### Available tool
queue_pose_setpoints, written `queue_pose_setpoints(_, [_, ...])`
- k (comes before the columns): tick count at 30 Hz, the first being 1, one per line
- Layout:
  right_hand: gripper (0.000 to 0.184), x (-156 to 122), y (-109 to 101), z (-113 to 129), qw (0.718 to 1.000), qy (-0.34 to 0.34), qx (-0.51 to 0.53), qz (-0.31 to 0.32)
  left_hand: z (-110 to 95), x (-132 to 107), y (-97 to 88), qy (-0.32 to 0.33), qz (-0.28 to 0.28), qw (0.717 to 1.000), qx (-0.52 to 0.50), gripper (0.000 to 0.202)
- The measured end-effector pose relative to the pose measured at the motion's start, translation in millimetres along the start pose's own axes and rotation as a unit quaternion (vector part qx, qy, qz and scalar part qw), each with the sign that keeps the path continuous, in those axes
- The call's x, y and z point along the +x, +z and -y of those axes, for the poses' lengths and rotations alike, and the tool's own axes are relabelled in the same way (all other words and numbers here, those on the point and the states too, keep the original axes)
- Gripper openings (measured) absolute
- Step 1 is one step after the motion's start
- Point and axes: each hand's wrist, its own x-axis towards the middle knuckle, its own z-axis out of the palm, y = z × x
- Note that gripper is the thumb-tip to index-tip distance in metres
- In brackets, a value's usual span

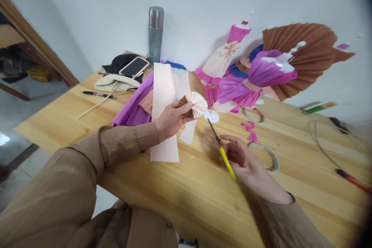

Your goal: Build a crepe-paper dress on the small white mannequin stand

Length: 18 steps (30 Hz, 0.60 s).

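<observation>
Between the thumb and fingers of my left hand (171, 121) is a pleated paper fan (198, 104), cream on the right and brown near the fingers. My right hand (244, 164) grips yellow-handled scissors (224, 158), whose dark blades point up toward the fan without touching it. Under my left wrist lies a long cream paper strip (162, 85), on top of folded purple paper (130, 110). A small cream paper piece (188, 131) rests just below the fan. Beyond the scissors' tip is a white disc (212, 116).
Paper-dressed figures, one with a purple dress (236, 88) and a large brown pleated fan (308, 54), stand by the wall. Tape rolls (273, 159), pink scraps (250, 131) and a cable tool (353, 180) lie right. A flask (156, 35), phone (134, 66) and pen (99, 94) are left.
</observation>
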Motion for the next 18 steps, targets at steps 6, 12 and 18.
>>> queue_pose_setpoints(6, [0.071, 10, 16, 10, 0.972, -0.027, 0.232, -0.022, 0, -2, 2.7, 0.024, -0.011, 1.0, -0.018, 0.017])
queue_pose_setpoints(12, [0.065, 31, 30, 5, 0.973, -0.068, 0.218, -0.017, 1, -6, 6.9, 0.034, 0.013, 0.999, -0.006, 0.015])
queue_pose_setpoints(18, [0.065, 41, 44, 21, 0.985, -0.057, 0.158, -0.032, 2, -9, 10.0, 0.05, 0.048, 0.998, 0.0, 0.019])
